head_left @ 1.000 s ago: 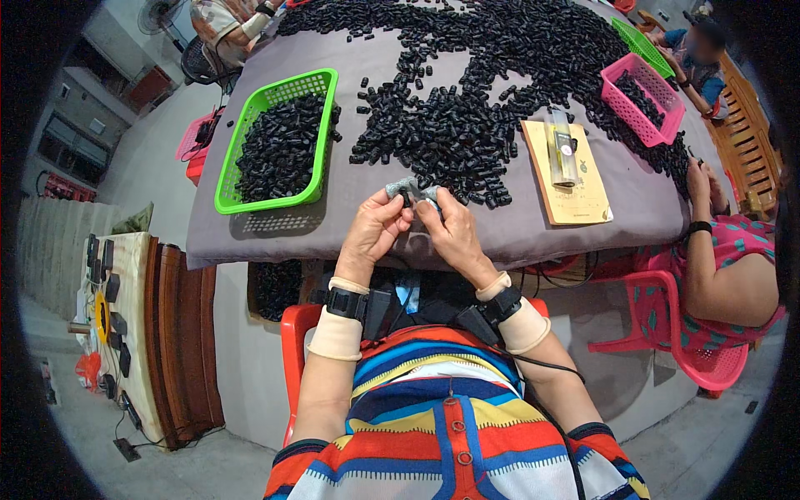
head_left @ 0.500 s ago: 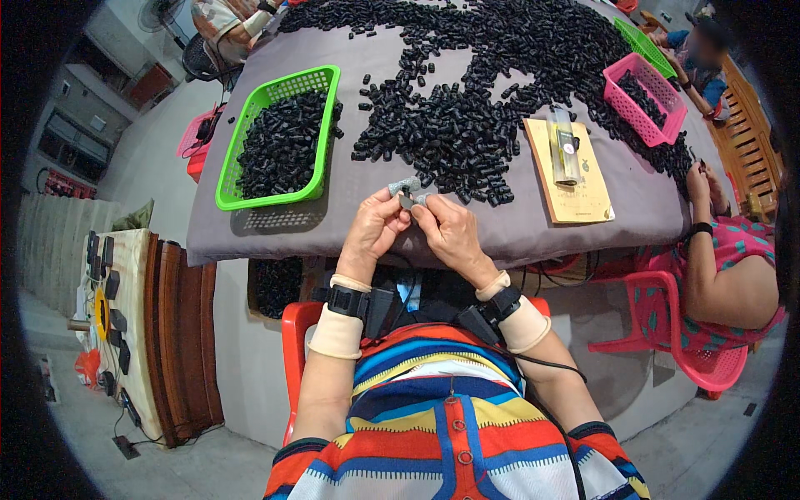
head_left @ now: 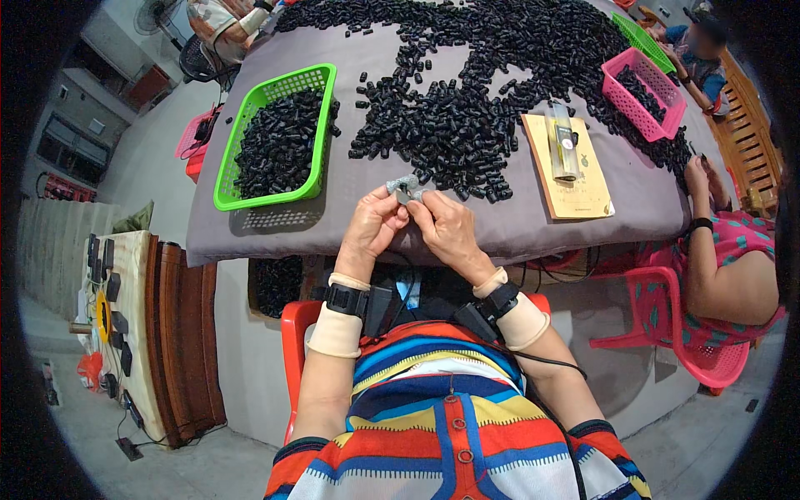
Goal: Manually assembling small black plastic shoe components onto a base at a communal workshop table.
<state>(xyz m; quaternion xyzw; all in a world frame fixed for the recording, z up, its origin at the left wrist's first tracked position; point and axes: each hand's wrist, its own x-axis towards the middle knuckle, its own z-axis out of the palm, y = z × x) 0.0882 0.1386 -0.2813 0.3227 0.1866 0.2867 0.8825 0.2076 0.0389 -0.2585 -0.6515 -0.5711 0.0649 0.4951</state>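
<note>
My left hand (head_left: 372, 223) and my right hand (head_left: 450, 231) meet above the near edge of the cloth-covered table. The left fingers pinch a small flat grey piece (head_left: 403, 197), too small to name more exactly. Close against it, my right thumb and forefinger are closed together; whatever they hold is hidden. Grey wrapping covers a fingertip on each hand. Just beyond my fingers lies a heap of small black cylindrical parts (head_left: 442, 137). To the left, a green basket (head_left: 218, 179) holds many more of these parts.
On the right lies a yellow pad (head_left: 575, 196) with a clear tube-shaped package (head_left: 564, 154) on it. Farther right stand a pink basket (head_left: 677, 117) and a green basket (head_left: 642, 37). A co-worker's arm (head_left: 708, 267) reaches the table's right edge.
My hands stay almost in place. The small piece between my fingers has turned and now shows a lighter grey face. The whole view has shifted slightly.
</note>
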